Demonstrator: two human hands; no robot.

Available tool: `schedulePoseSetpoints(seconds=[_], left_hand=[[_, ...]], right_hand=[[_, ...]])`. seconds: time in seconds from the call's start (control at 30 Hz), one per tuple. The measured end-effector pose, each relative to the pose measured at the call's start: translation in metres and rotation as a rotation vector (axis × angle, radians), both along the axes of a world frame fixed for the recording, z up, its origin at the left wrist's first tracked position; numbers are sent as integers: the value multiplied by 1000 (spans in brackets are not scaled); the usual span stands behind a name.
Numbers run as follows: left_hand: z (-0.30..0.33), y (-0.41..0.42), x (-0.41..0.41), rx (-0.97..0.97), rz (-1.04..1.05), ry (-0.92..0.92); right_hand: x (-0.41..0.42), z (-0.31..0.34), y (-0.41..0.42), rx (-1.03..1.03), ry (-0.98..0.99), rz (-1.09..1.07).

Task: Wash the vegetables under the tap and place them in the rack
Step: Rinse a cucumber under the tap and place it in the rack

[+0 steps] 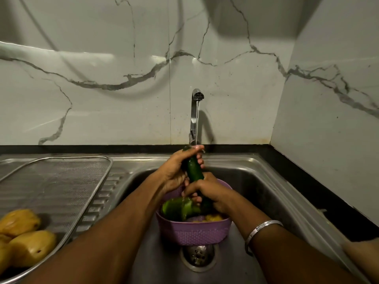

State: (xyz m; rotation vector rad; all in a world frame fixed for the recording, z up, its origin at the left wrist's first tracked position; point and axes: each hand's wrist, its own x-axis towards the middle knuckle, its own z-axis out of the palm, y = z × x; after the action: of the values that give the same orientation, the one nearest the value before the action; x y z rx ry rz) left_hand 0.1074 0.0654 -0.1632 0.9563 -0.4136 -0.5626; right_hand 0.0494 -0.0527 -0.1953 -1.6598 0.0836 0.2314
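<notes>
I see both hands, left hand and right hand, gripping a cucumber under the tap, above the purple basket mid-sink.

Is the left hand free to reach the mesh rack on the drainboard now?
Probably not yet: the left hand grips the cucumber under the tap. Nothing blocks the way to the rack.

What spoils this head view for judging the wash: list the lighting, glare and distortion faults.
Head view: dim, warm light; a large shadow darkens the wall's top; glare streaks the tiles at left; wide-angle bending curves the rack and counter edges; the cucumber, gripped by the left hand and the right hand, reads nearly black.
</notes>
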Motion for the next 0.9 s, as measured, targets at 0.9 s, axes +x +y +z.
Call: schedulePoseSetpoints(seconds=[0.9], left_hand=[[6, -31, -3, 215, 231, -108]], right_hand=[[-1, 2, 4, -323, -110, -436]])
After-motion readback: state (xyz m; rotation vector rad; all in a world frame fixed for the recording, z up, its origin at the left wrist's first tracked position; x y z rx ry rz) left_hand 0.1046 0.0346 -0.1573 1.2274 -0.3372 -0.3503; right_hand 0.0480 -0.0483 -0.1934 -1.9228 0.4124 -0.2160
